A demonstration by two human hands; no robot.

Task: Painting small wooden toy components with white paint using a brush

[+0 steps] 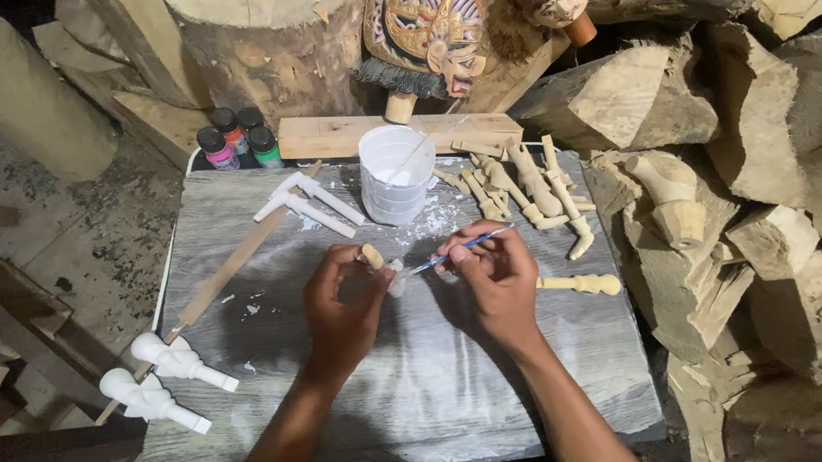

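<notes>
My left hand point(341, 303) pinches a small pale wooden piece point(373, 257) above the grey wood-grain board point(426, 390). My right hand point(492, 275) grips a thin blue-handled paintbrush point(455, 252), its tip touching the small piece near a white-coated end point(397, 281). A white plastic cup point(394, 174) with white paint and a stick in it stands just behind my hands. Bare carved wooden limbs point(528, 190) lie in a heap right of the cup. One more bare limb point(582, 285) lies beside my right wrist.
White-painted parts point(308, 205) lie left of the cup; two white pegs point(169, 377) rest at the board's left edge beside a long wooden stick point(224, 274). Small paint bottles point(239, 137) stand at back left. Painted puppet heads point(426, 19) and rough logs point(792, 224) crowd the back and right.
</notes>
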